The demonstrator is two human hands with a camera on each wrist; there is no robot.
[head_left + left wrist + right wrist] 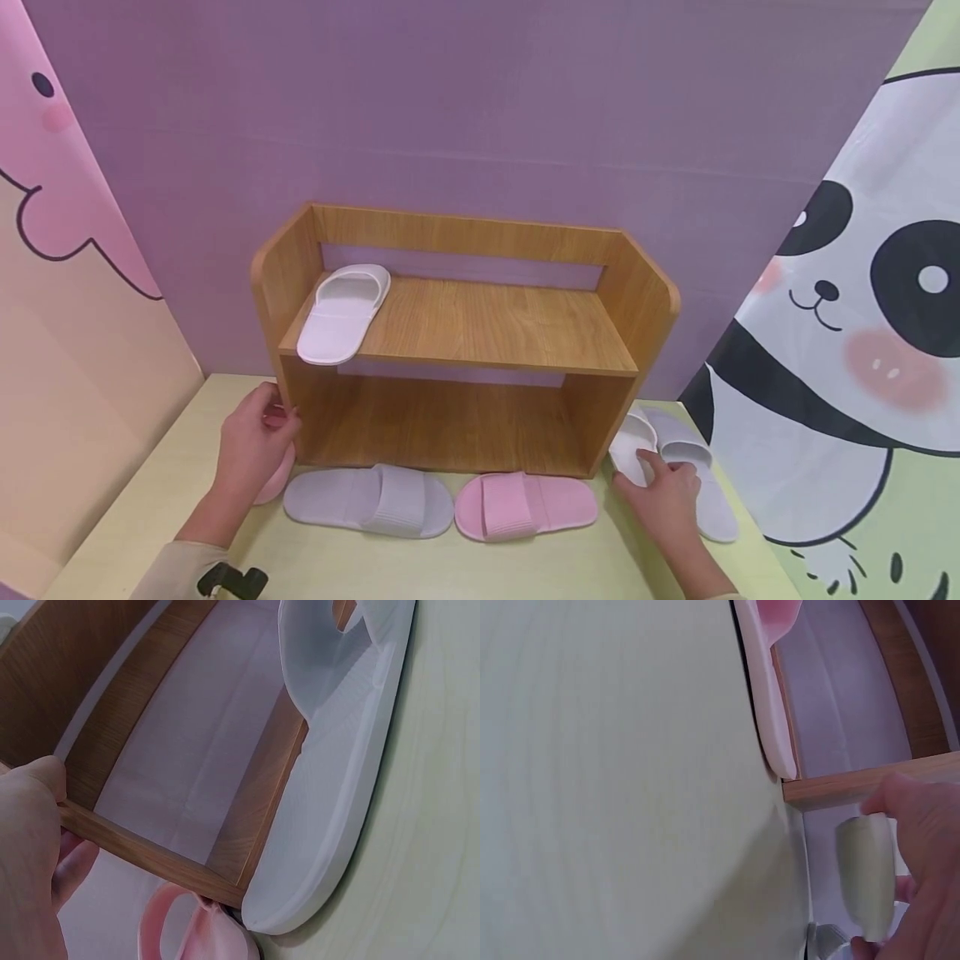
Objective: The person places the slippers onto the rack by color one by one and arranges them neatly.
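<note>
My left hand (251, 442) grips the left side panel of a small two-tier wooden shoe rack (495, 325). In the left wrist view the thumb lies on one face of the panel edge (142, 853), with fingertips showing on the other. At the rack's right side my right hand (666, 498) holds a white slipper (632, 433). The right wrist view shows this slipper (866, 874) edge-on between thumb and fingers, off the table. A white slipper (337, 332) lies on the upper tier's left end, toe strap toward the back.
A pale grey slipper (318, 497) and a pink slipper (562, 502) lie crosswise before the rack. Another pink slipper (276, 479) is left of it, partly hidden by my hand. A pale slipper (716, 508) lies at the table's right edge. A purple wall (465, 108) stands behind.
</note>
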